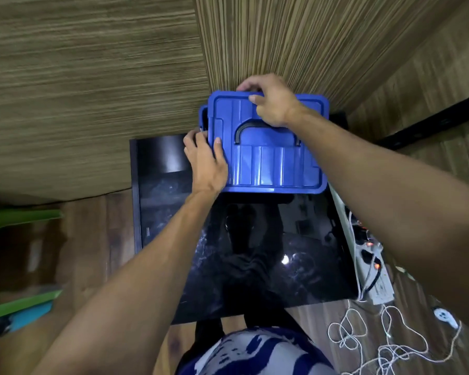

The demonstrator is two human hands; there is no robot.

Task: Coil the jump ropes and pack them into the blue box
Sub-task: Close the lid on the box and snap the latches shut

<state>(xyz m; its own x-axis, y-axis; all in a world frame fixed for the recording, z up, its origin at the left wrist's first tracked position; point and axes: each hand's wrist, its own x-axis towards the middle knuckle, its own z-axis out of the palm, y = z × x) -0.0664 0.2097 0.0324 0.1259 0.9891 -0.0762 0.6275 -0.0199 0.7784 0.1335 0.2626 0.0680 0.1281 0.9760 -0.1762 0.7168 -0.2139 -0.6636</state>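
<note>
The left hand (206,161) clasps the left edge of the lid (266,147), thumb flat on top and fingers curled over the rim, while the right hand (272,100) pinches the lid's far edge, fingers hooked over it and thumb on top. The ribbed blue lid, with a dark arched handle (244,129) at its middle, lies slightly askew on the box (203,117), whose rim peeks out at the far left corner. The box sits at the far end of a glossy black table (255,253), against the wood-grain wall (92,90).
</note>
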